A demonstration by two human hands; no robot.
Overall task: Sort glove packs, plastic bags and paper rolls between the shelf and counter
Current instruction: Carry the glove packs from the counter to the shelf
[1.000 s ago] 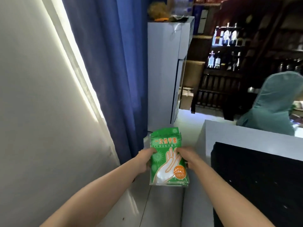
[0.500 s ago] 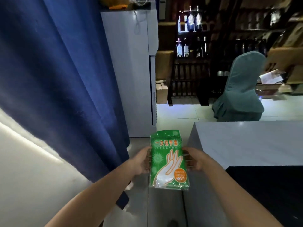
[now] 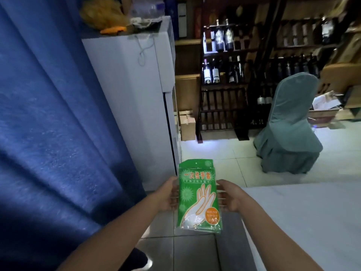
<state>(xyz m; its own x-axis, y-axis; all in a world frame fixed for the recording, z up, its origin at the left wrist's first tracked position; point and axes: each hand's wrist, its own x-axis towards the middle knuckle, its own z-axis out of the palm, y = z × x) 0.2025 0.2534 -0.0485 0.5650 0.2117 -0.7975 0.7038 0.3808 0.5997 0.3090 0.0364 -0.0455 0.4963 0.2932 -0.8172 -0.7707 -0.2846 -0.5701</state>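
Green glove pack (image 3: 199, 196) upright in mid-air over the tiled floor (image 3: 214, 159), just off the grey counter's (image 3: 304, 212) left edge. Left hand (image 3: 168, 194) and right hand (image 3: 228, 195) each grasp a side edge, fingers curled behind it.

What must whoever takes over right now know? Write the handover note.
Left hand: grips the left edge of the green glove pack.
Right hand: grips its right edge.
The pack is held upright in the air, printed face to the camera. It is just left of the pale counter, with the blue curtain and the white cabinet further left.
Done: one pack is in hand.
Left: set it down. Nothing else of the job is in view, and which shelf is meant cannot be told.
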